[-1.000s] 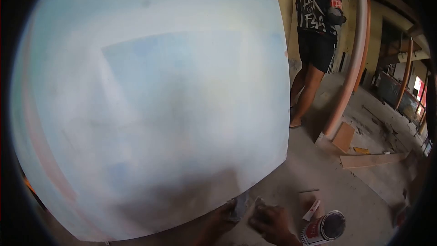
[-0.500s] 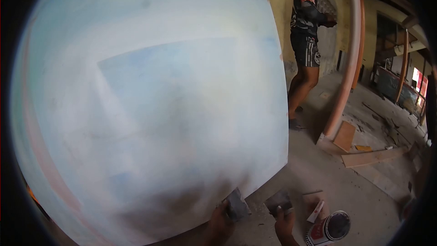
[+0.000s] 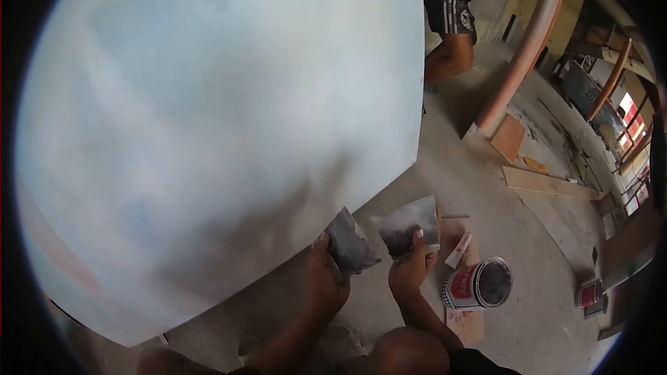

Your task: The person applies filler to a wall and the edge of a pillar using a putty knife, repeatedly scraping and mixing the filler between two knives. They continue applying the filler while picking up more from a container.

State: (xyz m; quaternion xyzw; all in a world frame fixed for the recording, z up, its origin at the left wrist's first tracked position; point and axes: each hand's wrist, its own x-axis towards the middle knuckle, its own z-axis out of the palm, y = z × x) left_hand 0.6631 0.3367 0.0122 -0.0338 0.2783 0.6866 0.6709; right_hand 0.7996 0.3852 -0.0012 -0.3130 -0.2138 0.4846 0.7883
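Note:
My left hand (image 3: 326, 283) is closed on a flat putty spreader (image 3: 347, 242) smeared with dark grey paste, close to the lower right edge of a large pale blue and white panel (image 3: 229, 111). A second flat spreader (image 3: 406, 226), also coated with grey, is gripped in my right hand (image 3: 411, 274), thumb across its face. The two blades are apart, with a small gap between them. To the right of my right hand stands an open can (image 3: 465, 288) with a red and white label and grey content. Behind it lies a white and red tube (image 3: 458, 250).
A thin board (image 3: 464, 326) lies under the can. Beyond the panel is another person (image 3: 451, 21), partly cut off. A slanting post (image 3: 524, 55), wood pieces (image 3: 549, 182) and debris occupy the right side, with another can (image 3: 589, 295) at far right.
My view has tilted down, so the hands, can and panel edge sit higher in the frame. Both spreaders have turned and show more of their faces. The other person appears bent lower.

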